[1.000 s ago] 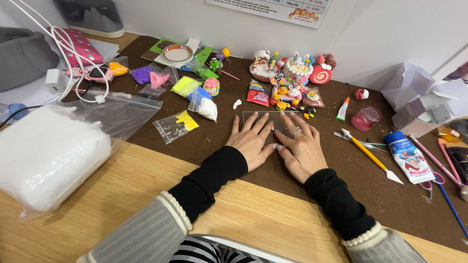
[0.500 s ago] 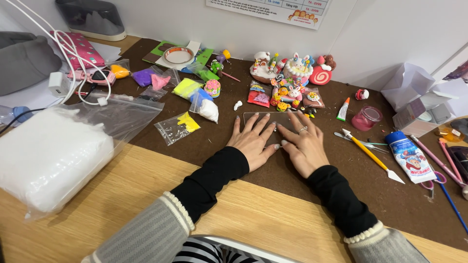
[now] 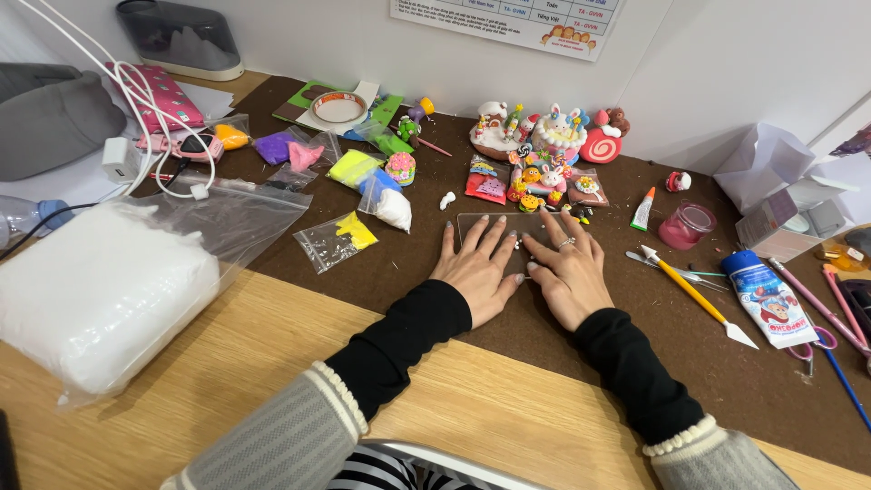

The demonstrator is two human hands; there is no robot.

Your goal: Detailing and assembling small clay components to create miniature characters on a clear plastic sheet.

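My left hand (image 3: 478, 268) and my right hand (image 3: 570, 274) lie flat side by side, fingers spread, palms down on a clear plastic sheet (image 3: 517, 224) that rests on the brown felt mat (image 3: 408, 272). The right hand wears a ring. Just beyond the fingertips stand small colourful clay figures (image 3: 535, 177) and a decorated clay cake (image 3: 560, 133). A small white clay bit (image 3: 447, 200) lies left of the sheet. Whatever is under the sheet is hidden by my hands.
Small bags of coloured clay (image 3: 358, 168) lie at the back left, a large bag of white clay (image 3: 91, 290) at the left. To the right lie a yellow sculpting tool (image 3: 694, 295), a glue tube (image 3: 767, 299), a pink jar (image 3: 685, 225) and pens. Wooden desk edge in front.
Both hands slid slightly on the sheet, the right one a little forward; otherwise the scene is the same.
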